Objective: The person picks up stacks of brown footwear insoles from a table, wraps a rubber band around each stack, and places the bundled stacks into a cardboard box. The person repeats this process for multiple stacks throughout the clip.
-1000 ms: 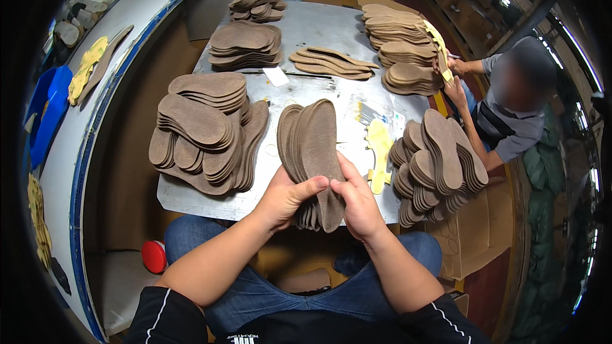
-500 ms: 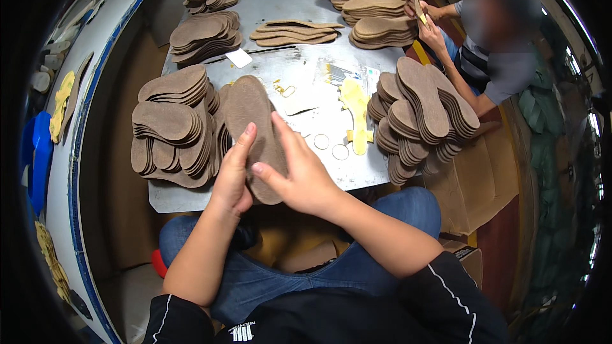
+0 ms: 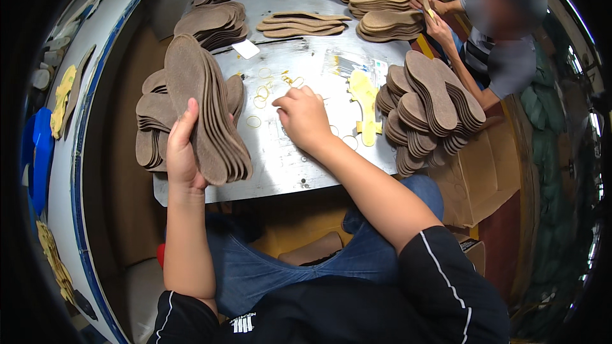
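Gripping a thick bundle of brown insoles [image 3: 204, 114] on edge, the left hand [image 3: 182, 153] wraps its fingers around the stack's near end so the pieces stay squared together; the bundle stands tilted above the near left corner of the grey metal surface [image 3: 299, 159], just in front of a lower pile of insoles [image 3: 153, 127] lying there. The right hand [image 3: 305, 118] rests near the middle of the surface with fingers curled narrow and tips pressed down among scattered rubber bands [image 3: 261, 92]; whether it has pinched one I cannot tell. Having one hand clamp the stack leaves the other free to work the small loose bands.

A yellow insole-shaped template [image 3: 364, 99] lies flat just right of that hand. Toward the right edge a fanned heap of insoles [image 3: 430, 105] leans, overhanging a cardboard box [image 3: 478, 178]. More sorted stacks [image 3: 207, 22] sit along the far edge, apart by batch, it seems. At the far right corner another person's hands [image 3: 433, 19] handle a separate pile [image 3: 386, 22].
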Tool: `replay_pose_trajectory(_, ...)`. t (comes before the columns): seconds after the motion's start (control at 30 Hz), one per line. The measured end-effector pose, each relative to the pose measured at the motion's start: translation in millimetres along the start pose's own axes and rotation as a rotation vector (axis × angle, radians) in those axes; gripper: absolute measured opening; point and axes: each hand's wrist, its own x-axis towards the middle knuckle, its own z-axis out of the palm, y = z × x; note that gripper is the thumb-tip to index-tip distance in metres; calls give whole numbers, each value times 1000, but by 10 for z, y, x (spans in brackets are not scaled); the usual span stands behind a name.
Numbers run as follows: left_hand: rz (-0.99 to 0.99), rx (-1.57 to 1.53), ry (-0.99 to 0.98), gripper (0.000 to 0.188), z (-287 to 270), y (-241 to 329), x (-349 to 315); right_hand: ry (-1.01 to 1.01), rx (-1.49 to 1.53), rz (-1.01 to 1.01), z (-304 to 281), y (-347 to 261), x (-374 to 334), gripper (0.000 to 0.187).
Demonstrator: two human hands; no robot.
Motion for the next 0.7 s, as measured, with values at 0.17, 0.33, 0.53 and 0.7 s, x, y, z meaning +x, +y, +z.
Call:
replay_pose_trajectory(0.17, 35, 39, 90, 43, -28, -21, 151, -162, -120, -60, 374, -308, 268, 10)
replay_pose_trajectory(0.33, -3, -7, 94, 40, -65, 5, 180, -181, -173, -17, 491, -418, 142, 11)
replay_pose_trajectory(0.53, -7, 95, 37, 60, -4, -65, 73, -244, -135, 233, 626, -384, 234, 14)
replay_pose_trajectory(0.7, -2, 129, 17, 56, 113, -161, 16, -76, -127, 253, 617, -529, 215, 7)
